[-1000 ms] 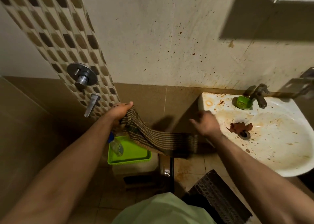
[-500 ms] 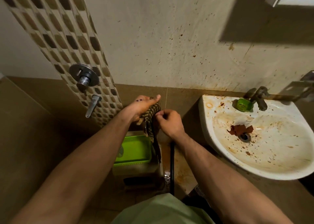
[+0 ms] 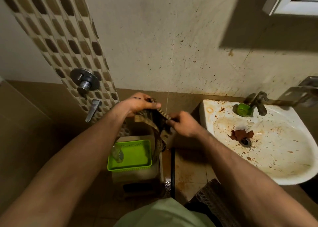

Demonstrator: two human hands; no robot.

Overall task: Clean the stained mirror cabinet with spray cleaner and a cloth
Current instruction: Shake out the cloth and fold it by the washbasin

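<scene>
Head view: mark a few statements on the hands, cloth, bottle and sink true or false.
1. The left hand and right hand both grip the striped cloth. True.
2. The clear bottle is in the right hand. False: it lies in the green basket.
3. The sink is spotless. False: brown stains spatter it.
4. Neither hand touches the mirror cabinet. True.

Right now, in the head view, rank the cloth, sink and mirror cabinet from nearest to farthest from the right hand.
1. cloth: pinched in the right hand.
2. sink: just to its right.
3. mirror cabinet: high, upper right.
</scene>
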